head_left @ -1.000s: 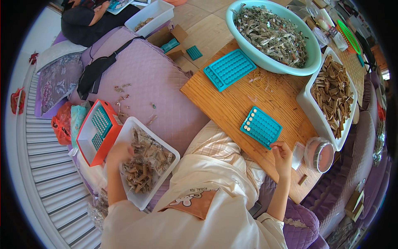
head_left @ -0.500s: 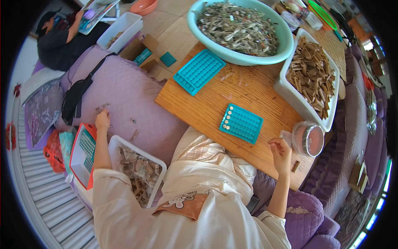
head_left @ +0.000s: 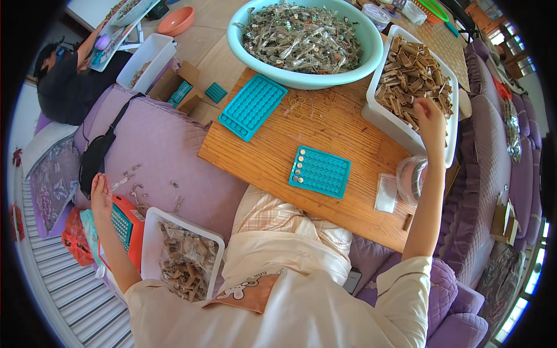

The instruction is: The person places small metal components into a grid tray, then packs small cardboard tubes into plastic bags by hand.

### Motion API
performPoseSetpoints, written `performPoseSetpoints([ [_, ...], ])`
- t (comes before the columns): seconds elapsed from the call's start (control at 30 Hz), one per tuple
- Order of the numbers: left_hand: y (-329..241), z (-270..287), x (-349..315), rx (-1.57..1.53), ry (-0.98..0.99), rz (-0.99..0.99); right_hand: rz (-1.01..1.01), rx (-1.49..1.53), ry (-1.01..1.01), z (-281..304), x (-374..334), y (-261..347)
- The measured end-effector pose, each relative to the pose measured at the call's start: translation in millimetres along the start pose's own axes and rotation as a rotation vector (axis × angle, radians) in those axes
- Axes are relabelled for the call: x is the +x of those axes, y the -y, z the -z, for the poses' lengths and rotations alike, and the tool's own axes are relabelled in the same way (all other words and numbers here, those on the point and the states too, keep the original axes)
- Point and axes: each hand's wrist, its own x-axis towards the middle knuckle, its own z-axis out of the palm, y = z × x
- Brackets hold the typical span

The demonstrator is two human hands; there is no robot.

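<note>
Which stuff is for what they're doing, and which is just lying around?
Probably for the work:
brown pieces, by the right hand
teal tray with discs
loose bits, near the left hand

Probably just lying about:
black bag
orange bowl
red bag

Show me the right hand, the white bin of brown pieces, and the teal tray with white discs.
Right hand (head_left: 430, 120): head view, middle of the hand.
White bin (head_left: 391, 129): head view, near outer wall.
Teal tray (head_left: 325, 172): head view, its bare middle.
</note>
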Motion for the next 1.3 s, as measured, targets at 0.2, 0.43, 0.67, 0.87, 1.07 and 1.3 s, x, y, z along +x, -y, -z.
performPoseSetpoints([
  [0.2, 3.9, -96.5, -73.4, 0.033, 0.237, 0.007, -0.04, -0.637, 0.155, -48.0, 50.4, -11.2],
  [0.43, 28.9, -167.4, -155.8, -0.101, 0.528, 0.252, -0.112, -0.615, 0.134, -56.9, 52.5, -6.2],
  [0.67, 60.4, -226.2, -214.9, -0.31, 0.666, 0.389, 0.014, -0.203, -0.264, -28.1, 28.2, 10.2],
  [0.87, 85.3, -278.8, -257.2, -0.369, 0.769, 0.491, 0.017, 0.735, 0.007, -37.2, -88.2, 105.8],
  [1.07, 84.5, -311.7, -279.6, -0.306, 0.861, 0.378, -0.215, 0.839, 0.329, -78.6, -177.8, 135.9],
  [1.3, 83.9, -325.2, -284.3, -0.248, 0.723, 0.186, -0.227, 0.876, 0.24, -89.5, -194.2, 148.1],
])
